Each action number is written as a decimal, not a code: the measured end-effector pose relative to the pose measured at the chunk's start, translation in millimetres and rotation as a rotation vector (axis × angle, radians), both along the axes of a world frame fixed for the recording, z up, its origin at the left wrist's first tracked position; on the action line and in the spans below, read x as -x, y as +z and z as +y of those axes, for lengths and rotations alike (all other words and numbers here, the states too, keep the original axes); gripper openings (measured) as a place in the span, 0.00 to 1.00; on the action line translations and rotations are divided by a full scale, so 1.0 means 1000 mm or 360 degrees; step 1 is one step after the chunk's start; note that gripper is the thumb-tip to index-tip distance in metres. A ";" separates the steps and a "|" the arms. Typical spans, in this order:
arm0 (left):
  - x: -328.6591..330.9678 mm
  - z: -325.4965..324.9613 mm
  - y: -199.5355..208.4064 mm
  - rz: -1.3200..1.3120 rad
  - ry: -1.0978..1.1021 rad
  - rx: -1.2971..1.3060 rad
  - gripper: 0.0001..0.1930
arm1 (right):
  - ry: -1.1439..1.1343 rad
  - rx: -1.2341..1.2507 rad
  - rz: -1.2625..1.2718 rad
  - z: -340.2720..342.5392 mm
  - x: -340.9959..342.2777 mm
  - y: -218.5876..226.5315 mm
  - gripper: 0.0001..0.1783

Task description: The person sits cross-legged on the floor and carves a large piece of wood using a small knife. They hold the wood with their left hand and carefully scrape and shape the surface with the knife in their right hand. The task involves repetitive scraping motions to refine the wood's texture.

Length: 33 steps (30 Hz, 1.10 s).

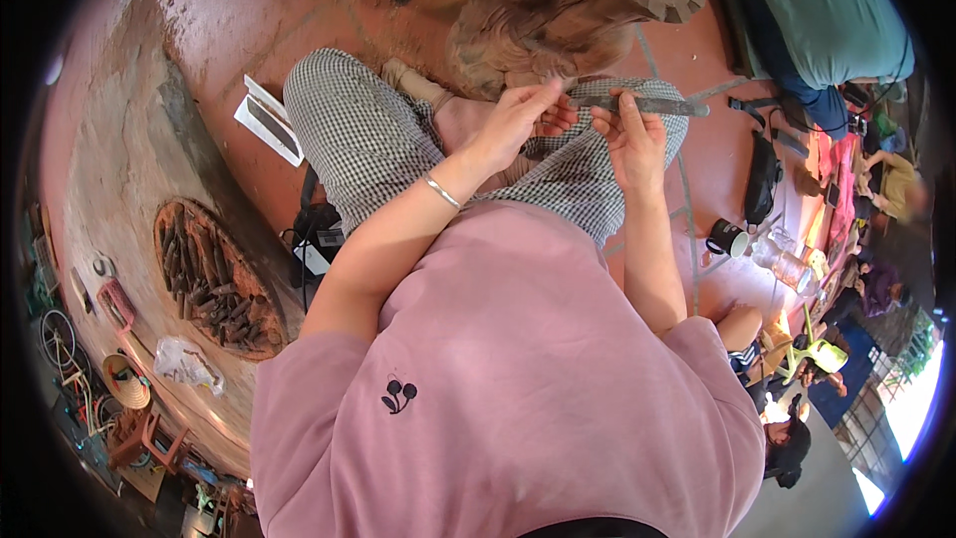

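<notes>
Slippage could follow if our right grip (631, 139), pinching the grey bar (665, 107), loosens; whether our left grip (515, 121) holds, we cannot tell.

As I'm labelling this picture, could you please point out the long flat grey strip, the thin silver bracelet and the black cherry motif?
Long flat grey strip (669, 106): head view, right section.
Thin silver bracelet (441, 190): head view, mid-band.
Black cherry motif (409, 392): head view, right cherry.
</notes>
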<state>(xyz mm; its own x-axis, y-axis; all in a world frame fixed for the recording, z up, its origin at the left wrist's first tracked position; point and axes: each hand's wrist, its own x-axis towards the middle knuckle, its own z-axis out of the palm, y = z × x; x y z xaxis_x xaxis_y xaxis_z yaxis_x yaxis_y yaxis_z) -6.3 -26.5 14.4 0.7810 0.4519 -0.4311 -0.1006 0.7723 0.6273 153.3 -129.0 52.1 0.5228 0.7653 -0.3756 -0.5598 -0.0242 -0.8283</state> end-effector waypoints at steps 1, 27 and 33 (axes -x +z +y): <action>0.000 -0.001 -0.002 0.0009 0.0021 0.0020 0.18 | 0.0081 -0.0071 -0.0034 0.000 -0.001 -0.003 0.08; -0.044 -0.041 0.035 -0.0284 0.0859 -0.1895 0.20 | 0.1334 -0.0319 -0.2803 0.056 -0.029 -0.014 0.11; -0.035 -0.041 0.043 -0.0237 0.0995 -0.1721 0.24 | 0.1489 -0.0139 -0.3226 0.070 -0.017 0.009 0.12</action>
